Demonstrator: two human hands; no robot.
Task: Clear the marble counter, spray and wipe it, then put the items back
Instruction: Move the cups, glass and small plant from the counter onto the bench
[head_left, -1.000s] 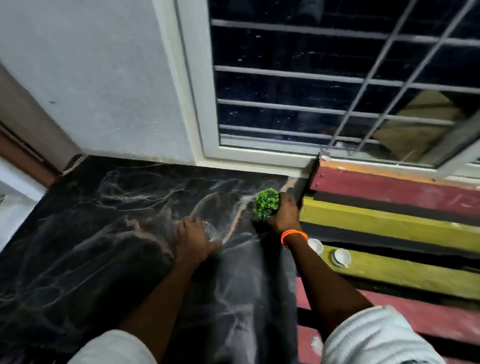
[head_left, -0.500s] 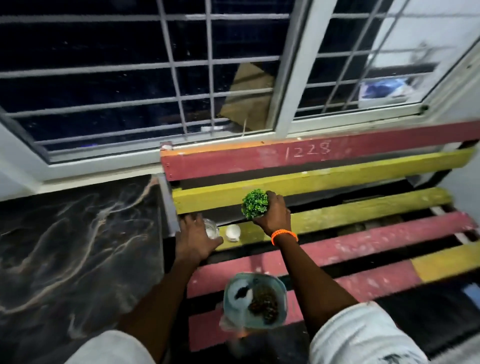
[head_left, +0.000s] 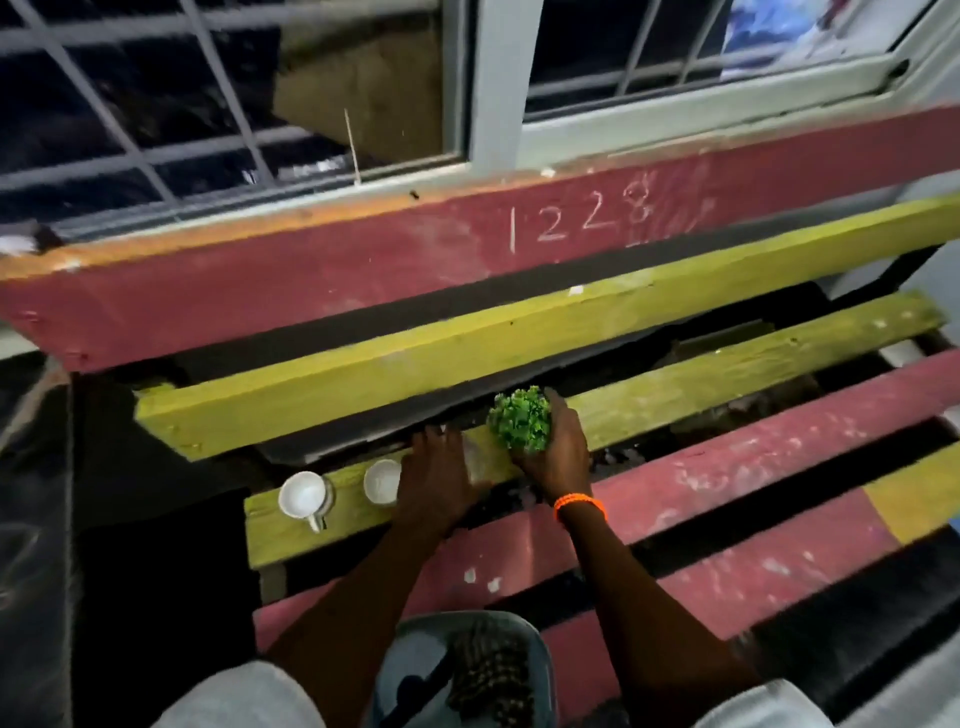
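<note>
While clearing went on, head cam showed both hands over a yellow slat (head_left: 675, 384) of a red-and-yellow wooden bench (head_left: 311, 291) beside the dark marble counter (head_left: 31, 519), which lay off to the person's left. R hand (head_left: 558, 457) was curled round a small green plant (head_left: 519, 418), held upright just above the slat. L hand (head_left: 439, 480), just left of it, covered a pale blurred item; grip can't be told. Two white cups (head_left: 304, 496) sat on the slat further left, w/ a blue-grey bowl (head_left: 415, 654) nearer the body. Chalked "1228" (head_left: 582, 218) read on the red top board

Scuffed painted wooden slats (head_left: 332, 384)
</note>
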